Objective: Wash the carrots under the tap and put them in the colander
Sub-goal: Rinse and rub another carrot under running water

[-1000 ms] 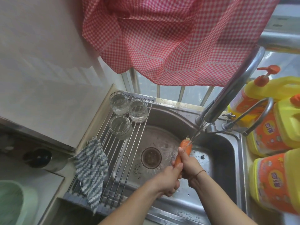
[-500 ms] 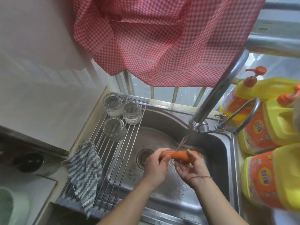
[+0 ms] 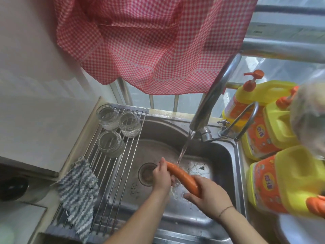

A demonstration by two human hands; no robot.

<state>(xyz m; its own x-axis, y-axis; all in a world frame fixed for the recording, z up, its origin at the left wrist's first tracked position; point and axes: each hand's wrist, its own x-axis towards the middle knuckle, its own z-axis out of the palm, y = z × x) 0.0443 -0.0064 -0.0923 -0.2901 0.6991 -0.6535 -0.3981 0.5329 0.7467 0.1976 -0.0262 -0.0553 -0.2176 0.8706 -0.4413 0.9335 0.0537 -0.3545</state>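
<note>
The right hand (image 3: 209, 198) grips the thick end of the carrot (image 3: 182, 177), and the left hand (image 3: 162, 175) holds its thin end. Just beyond the hands, water from the tap (image 3: 207, 110) falls on the carrot, above the sink (image 3: 219, 155).

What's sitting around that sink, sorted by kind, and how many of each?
Carrot: 1
Glass jars: 3
Yellow detergent bottles: 3
Striped cloth: 1
Checked curtain: 1
Total: 9
</note>
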